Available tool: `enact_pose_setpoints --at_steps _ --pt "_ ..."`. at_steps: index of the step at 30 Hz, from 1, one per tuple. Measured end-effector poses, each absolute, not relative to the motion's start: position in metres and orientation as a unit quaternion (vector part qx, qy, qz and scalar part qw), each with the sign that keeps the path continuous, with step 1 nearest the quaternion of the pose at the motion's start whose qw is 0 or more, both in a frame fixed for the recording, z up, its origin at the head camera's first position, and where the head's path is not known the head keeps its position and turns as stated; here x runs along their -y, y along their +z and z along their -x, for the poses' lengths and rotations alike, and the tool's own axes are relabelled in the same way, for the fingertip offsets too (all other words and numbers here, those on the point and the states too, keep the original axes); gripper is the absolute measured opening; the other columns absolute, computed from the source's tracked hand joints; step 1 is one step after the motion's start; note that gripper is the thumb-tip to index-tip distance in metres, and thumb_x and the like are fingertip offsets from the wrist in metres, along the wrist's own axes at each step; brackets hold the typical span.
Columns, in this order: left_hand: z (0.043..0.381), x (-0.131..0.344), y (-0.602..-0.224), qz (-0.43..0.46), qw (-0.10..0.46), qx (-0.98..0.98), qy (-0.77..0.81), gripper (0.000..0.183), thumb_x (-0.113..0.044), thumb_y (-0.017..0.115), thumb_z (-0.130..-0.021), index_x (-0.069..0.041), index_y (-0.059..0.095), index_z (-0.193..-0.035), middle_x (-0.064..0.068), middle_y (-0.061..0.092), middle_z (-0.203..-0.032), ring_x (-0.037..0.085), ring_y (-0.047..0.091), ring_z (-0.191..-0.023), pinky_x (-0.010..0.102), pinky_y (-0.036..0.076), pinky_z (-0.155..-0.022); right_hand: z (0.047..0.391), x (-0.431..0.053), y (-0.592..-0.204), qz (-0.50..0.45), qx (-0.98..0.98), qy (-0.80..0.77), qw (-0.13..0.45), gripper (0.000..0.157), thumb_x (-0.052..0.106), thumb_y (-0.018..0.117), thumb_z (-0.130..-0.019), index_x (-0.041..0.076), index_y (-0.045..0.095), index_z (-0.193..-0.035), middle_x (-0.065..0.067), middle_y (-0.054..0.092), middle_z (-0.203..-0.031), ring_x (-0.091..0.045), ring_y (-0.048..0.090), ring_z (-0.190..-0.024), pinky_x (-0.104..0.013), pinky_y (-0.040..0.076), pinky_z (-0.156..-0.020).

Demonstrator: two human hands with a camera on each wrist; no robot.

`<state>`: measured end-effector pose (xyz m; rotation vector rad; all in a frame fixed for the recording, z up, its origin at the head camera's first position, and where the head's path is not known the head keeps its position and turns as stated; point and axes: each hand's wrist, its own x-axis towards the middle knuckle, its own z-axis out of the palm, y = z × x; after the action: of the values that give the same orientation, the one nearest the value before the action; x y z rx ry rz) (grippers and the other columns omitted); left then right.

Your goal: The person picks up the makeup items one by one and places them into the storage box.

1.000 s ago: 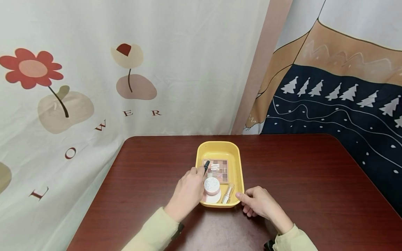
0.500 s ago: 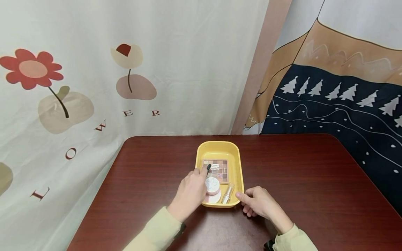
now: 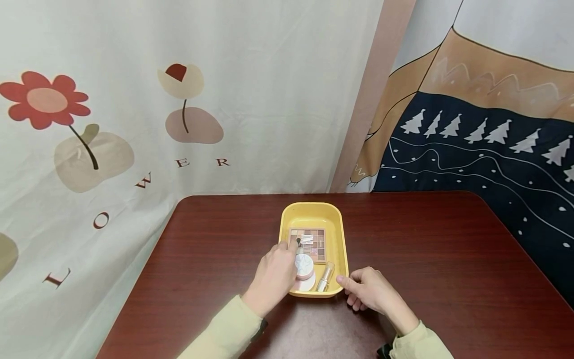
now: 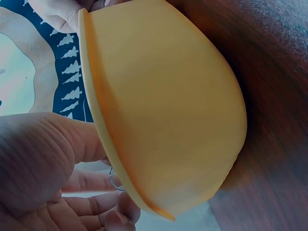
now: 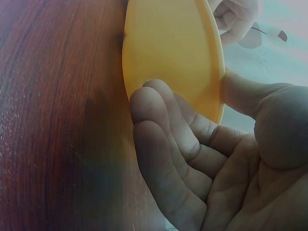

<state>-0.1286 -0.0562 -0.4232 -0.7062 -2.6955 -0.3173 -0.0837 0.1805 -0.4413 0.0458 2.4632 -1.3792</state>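
Note:
A yellow tray [image 3: 314, 213] stands on the table, holding several cosmetics. Inside lie an eyeshadow palette [image 3: 319, 244], a round white compact [image 3: 304, 265] over another pale round case [image 3: 306, 284], and a clear-capped lipstick [image 3: 325, 277]. My left hand [image 3: 274, 271] reaches over the tray's left rim and pinches a small slim item with a black end [image 3: 298, 241] above the palette; its lower part is mostly covered. The left wrist view shows a ring and curled fingers [image 4: 122, 214] behind the rim. My right hand [image 3: 368, 290] grips the tray's near right corner, thumb on the rim, fingers [image 5: 159, 154] against the outer wall.
The dark red-brown wooden table [image 3: 215, 239] extends on both sides of the tray. Behind its far edge hangs a pale curtain [image 3: 269, 99] with flower prints, and to the right a dark blue cloth [image 3: 471, 154] with white trees.
My left hand has shifted slightly right, and the black end of the item has lowered over the palette. The right hand and tray stay in place.

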Motion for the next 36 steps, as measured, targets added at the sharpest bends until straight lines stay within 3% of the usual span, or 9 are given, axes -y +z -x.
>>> enact_pose_setpoints --at_steps 7,13,20,27,32,36 --pt "0.13 0.054 -0.428 0.26 0.184 0.941 -0.112 0.044 0.004 0.077 -0.073 0.003 0.064 -0.115 0.014 0.066 -0.09 0.028 0.066 -0.072 0.041 0.058 -0.057 0.085 -0.181 -0.442 -0.008 -0.862 -0.482 0.159 0.044 0.037 0.066 -0.101 0.002 0.066 -0.074 -0.004 0.065 -0.059 -0.016 0.064 -0.049 -0.034 0.055 -0.049" --pt "0.133 0.05 -0.429 0.261 0.167 0.946 -0.097 0.053 0.001 0.08 -0.073 0.003 0.065 -0.123 0.021 0.07 -0.117 0.03 0.071 -0.08 0.041 0.061 -0.061 0.085 -0.182 -0.443 -0.003 -0.863 -0.48 0.158 0.045 0.038 0.066 -0.101 0.002 0.067 -0.075 -0.004 0.066 -0.06 -0.016 0.064 -0.049 -0.035 0.055 -0.048" --pt "0.133 0.047 -0.428 0.263 0.153 0.951 -0.06 0.071 -0.017 0.096 -0.063 0.002 0.066 -0.124 0.026 0.066 -0.13 0.025 0.067 -0.067 0.036 0.059 -0.056 0.085 -0.182 -0.443 0.0 -0.861 -0.483 0.16 0.045 0.036 0.065 -0.102 0.001 0.067 -0.075 -0.004 0.066 -0.061 -0.016 0.064 -0.05 -0.034 0.055 -0.048" --pt "0.133 0.045 -0.427 0.26 0.133 0.956 -0.034 0.078 -0.026 0.102 -0.055 -0.001 0.068 -0.121 0.023 0.067 -0.125 0.024 0.067 -0.065 0.035 0.058 -0.055 0.085 -0.183 -0.443 0.003 -0.862 -0.482 0.157 0.046 0.038 0.065 -0.102 0.001 0.067 -0.075 -0.004 0.066 -0.061 -0.017 0.064 -0.05 -0.035 0.055 -0.048" --pt "0.133 0.043 -0.427 0.259 0.122 0.958 -0.018 0.074 -0.025 0.099 -0.059 -0.002 0.068 -0.122 0.02 0.069 -0.116 0.025 0.067 -0.067 0.036 0.057 -0.054 0.085 -0.183 -0.444 -0.005 -0.858 -0.486 0.164 0.045 0.039 0.065 -0.101 0.001 0.068 -0.076 -0.004 0.066 -0.061 -0.017 0.064 -0.05 -0.035 0.055 -0.049" --pt "0.133 0.043 -0.429 0.263 0.13 0.956 -0.012 0.06 -0.016 0.093 -0.064 -0.004 0.069 -0.118 0.018 0.071 -0.109 0.023 0.066 -0.064 0.035 0.055 -0.052 0.085 -0.183 -0.444 -0.009 -0.857 -0.487 0.169 0.045 0.039 0.065 -0.101 0.001 0.068 -0.077 -0.004 0.067 -0.061 -0.016 0.064 -0.05 -0.034 0.055 -0.049"
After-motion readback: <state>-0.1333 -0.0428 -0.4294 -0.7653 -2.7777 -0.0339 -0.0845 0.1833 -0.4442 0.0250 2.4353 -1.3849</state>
